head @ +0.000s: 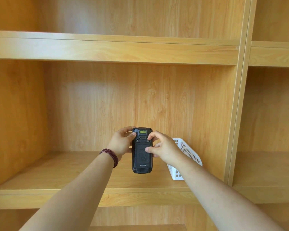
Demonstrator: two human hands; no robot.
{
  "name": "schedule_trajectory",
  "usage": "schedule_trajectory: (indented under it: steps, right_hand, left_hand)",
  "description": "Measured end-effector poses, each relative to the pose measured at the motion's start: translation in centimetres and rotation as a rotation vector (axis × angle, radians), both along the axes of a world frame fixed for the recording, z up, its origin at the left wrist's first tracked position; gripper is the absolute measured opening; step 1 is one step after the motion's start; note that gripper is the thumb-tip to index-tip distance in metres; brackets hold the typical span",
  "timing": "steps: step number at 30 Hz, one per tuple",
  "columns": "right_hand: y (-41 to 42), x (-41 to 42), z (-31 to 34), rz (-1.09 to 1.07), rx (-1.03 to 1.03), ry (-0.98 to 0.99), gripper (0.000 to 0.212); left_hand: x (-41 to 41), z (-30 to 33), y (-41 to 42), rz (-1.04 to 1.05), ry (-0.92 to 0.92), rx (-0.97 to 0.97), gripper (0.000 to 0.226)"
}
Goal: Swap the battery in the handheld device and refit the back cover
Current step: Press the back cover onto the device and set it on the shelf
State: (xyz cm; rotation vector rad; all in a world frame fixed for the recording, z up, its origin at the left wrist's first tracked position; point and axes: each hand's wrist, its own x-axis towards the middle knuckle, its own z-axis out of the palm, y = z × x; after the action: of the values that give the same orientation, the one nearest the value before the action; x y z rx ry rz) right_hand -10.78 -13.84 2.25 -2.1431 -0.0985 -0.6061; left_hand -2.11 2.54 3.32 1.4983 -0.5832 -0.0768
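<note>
Shelving [113, 50]: light wooden unit, open compartments divided by an upright panel on the right.
Basket [188, 151]: white perforated plastic, tilted on the middle shelf.
Bracelet [110, 155]: dark red beads, wound several times round a wrist.

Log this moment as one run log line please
left hand: grips handheld device | right hand: fingers at cover latch | back cover: on

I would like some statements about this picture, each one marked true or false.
1. The handheld device shows its back side. True.
2. Its back cover is off. False: it sits on the device.
3. The left hand wears a glove. False: it is bare, with a bead bracelet at the wrist.
4. A white basket stands behind the right hand. True.
5. The device lies on the shelf. False: both hands hold it up.
</note>
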Motion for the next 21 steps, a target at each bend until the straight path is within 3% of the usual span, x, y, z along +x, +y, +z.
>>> schedule_trajectory:
  steps: [21]
  right_hand:
    - [0.73, -0.37, 0.25, -0.065, 0.018, -0.009, 0.026]
  left_hand:
    - [-0.23, 0.26, -0.04, 0.026, 0.026, -0.037, 0.028]
